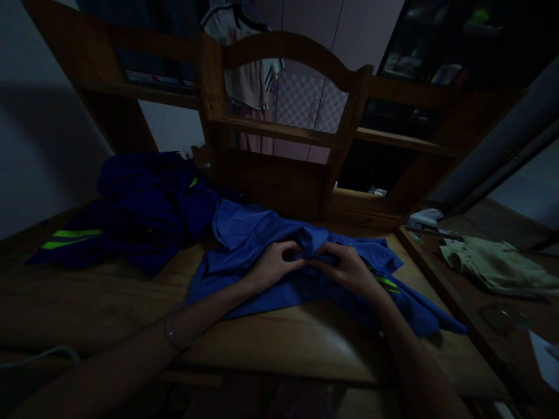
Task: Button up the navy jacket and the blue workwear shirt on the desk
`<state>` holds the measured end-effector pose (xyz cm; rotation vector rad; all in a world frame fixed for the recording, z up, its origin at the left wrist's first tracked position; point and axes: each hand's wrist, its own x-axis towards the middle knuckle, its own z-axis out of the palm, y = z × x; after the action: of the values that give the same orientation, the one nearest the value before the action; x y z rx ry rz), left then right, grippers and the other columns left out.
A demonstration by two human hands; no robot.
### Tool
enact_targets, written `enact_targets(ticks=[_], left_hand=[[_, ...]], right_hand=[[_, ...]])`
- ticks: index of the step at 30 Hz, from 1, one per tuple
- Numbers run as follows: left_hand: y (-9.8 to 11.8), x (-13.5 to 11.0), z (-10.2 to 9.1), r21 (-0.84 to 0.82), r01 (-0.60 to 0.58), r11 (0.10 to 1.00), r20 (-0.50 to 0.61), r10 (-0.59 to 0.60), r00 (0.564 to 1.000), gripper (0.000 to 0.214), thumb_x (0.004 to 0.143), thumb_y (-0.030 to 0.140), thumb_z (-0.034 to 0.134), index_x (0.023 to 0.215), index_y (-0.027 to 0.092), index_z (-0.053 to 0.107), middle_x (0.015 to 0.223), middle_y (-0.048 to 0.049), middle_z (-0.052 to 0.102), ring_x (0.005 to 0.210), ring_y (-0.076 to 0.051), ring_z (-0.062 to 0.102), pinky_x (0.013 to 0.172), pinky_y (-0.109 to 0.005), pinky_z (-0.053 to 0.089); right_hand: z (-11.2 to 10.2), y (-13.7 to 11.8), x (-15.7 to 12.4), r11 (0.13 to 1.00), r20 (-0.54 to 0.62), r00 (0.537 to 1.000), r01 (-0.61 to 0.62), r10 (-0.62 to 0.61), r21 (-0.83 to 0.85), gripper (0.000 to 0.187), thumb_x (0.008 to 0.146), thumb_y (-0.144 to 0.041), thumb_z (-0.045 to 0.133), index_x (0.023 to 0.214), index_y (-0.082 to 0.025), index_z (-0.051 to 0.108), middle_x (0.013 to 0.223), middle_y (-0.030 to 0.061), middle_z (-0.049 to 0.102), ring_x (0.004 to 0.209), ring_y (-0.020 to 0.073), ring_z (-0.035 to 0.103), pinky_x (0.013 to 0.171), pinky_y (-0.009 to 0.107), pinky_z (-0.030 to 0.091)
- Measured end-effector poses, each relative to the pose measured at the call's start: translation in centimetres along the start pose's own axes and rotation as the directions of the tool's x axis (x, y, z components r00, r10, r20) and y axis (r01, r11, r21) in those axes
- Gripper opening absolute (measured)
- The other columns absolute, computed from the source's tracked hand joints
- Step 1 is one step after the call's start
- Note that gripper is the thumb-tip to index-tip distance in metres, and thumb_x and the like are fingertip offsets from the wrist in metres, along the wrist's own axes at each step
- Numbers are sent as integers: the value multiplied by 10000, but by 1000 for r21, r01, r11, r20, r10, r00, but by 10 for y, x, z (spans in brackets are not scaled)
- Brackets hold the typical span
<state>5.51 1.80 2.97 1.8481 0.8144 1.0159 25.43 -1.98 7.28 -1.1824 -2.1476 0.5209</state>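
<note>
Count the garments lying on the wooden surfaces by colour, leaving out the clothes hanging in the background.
Mid-blue garment, pinched by left hand and right hand: 1
Dark blue heap with neon stripes, possibly more than one piece: 1
Beige garment, off to the right: 1
Total: 3

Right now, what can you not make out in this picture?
Head view: the spot on the blue garment between the left hand and the right hand; both hands cover it.
Head view: the shelf items at upper right; too dark and blurred.
Head view: the white paper; cut off by the right edge.
</note>
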Motion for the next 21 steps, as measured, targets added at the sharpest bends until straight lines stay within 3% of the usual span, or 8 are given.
enact_targets(ticks=[13,21], left_hand=[[6,0,-5,41,-54,998,25,53,998,178,771,282,619,897,167,670,905,-19,687,882,-182,620,836,-265,446],[4,-3,-3,80,-59,995,-34,62,997,168,787,272,595,900,165,658,896,-19,679,855,-171,618,796,-255,455]], right_hand=[[-4,-4,1,1000,24,1000,-12,13,-12,126,846,-307,578,885,-207,644,842,5,675,776,171,617,699,256,435],[-2,1,-1,1000,-7,1000,11,-11,-3,119,833,-299,605,867,-196,654,819,0,668,764,159,614,696,244,426]])
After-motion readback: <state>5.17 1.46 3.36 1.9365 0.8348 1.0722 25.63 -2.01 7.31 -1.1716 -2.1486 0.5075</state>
